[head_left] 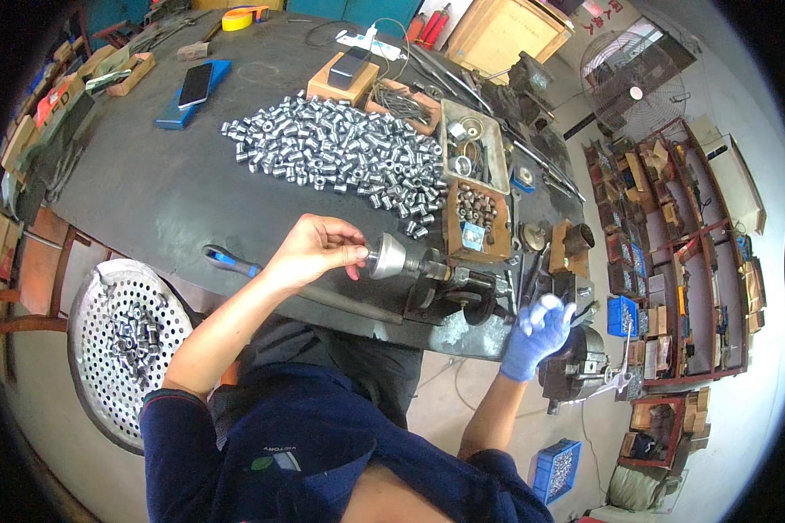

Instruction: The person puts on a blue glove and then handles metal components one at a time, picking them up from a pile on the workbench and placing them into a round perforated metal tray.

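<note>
While the left hand (318,251) nearly closes, thumb to fingers, against the metal cone (392,257) — any part pinched there is hidden — metal fittings (336,152) lie heaped beyond the cone; right of it, the gloved right hand (541,329) curls half-open, its hold impossible to tell.

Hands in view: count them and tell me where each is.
2: the bare left hand at the silver cone, the gloved right hand farther right, by the bench. None seems hidden.
</note>
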